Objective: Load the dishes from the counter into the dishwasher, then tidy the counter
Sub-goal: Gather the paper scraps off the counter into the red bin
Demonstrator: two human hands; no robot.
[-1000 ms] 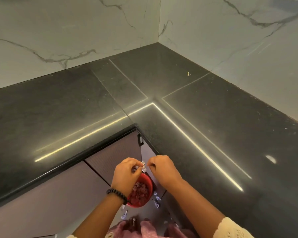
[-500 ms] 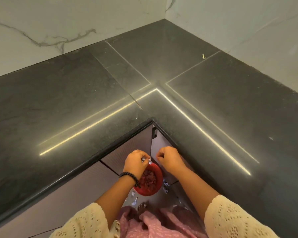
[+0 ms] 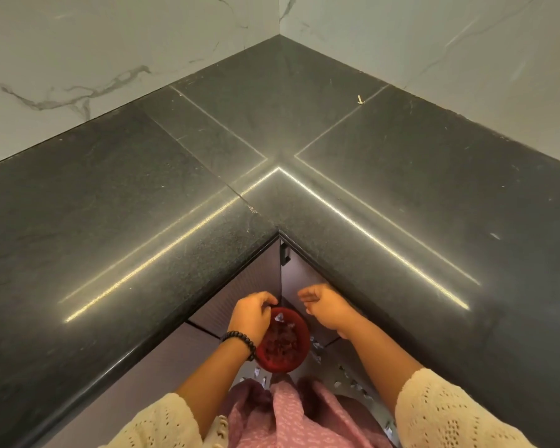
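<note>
Below the inner corner of the dark speckled stone counter [image 3: 175,195], the left hand [image 3: 254,313] is gripping the rim of a round red bowl [image 3: 283,345] holding dark reddish bits. The right hand [image 3: 325,307] is hovering just beside it, fingers loosely curled and holding nothing.

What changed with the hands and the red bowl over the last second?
The two hands, pinched together on a small silvery scrap above the red bowl, have parted: the right hand drew off to the right, holding nothing. A scrap now lies in the bowl. The left hand stays at the bowl's rim; the counter is unchanged.

Red bowl [image 3: 283,344]; black speckled counter [image 3: 143,205]; white grey-veined wall [image 3: 110,53].
</note>
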